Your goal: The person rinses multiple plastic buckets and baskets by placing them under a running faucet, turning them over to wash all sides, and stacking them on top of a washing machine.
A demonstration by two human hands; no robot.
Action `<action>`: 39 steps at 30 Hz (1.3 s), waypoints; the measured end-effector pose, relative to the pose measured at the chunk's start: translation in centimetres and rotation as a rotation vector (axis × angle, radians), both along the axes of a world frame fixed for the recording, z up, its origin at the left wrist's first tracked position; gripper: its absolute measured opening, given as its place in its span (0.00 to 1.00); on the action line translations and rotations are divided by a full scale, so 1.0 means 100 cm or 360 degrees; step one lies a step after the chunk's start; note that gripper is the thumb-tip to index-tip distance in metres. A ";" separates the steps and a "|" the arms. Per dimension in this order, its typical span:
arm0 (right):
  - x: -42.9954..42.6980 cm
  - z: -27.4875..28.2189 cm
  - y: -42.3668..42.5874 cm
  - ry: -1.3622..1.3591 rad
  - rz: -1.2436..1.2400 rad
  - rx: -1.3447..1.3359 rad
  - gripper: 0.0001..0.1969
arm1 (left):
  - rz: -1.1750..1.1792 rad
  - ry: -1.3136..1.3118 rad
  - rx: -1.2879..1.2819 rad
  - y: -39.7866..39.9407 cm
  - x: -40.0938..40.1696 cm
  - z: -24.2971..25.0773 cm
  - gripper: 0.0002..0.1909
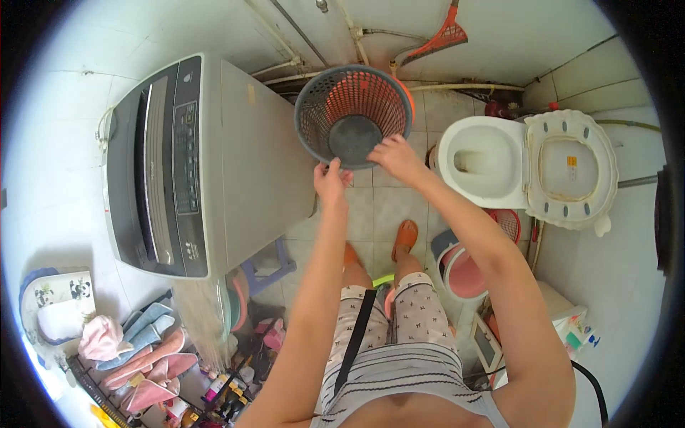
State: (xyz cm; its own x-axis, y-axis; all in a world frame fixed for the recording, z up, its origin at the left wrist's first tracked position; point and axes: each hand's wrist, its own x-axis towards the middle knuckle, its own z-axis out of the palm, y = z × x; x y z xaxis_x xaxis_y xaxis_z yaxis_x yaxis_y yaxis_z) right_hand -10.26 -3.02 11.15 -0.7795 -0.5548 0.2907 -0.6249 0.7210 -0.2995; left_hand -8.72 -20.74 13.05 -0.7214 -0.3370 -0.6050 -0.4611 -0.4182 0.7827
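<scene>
A round grey perforated plastic basket [354, 140] is tilted with its mouth towards me, and only its bare bottom and walls show inside. My left hand [333, 182] grips the near rim, thumb over the edge. Farther right along that rim, my right hand [394, 155] holds it with curled fingers. Orange plastic shows through the holes and past the basket's right side; most of that object is hidden behind it.
A top-loading washing machine [267, 160] stands left, a toilet [481, 160] with raised lid right. Pink buckets [466, 273] and a purple stool [270, 270] stand lower down. Folded towels [150, 331] and bottles fill a lower-left rack. A red squeegee-like tool [441, 37] hangs on the wall.
</scene>
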 end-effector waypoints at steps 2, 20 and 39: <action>-0.038 -0.002 -0.001 0.0055 -0.0020 0.0039 0.08 | -0.0057 0.0019 0.0076 0.000 -0.037 -0.004 0.21; -0.166 -0.002 -0.023 -0.0340 -0.0319 0.0410 0.09 | -0.0192 -0.0279 0.0348 -0.013 -0.213 -0.031 0.16; -0.269 -0.027 -0.031 -0.1020 -0.1178 -0.0412 0.13 | -0.1080 0.0168 -0.0547 0.040 -0.281 -0.061 0.15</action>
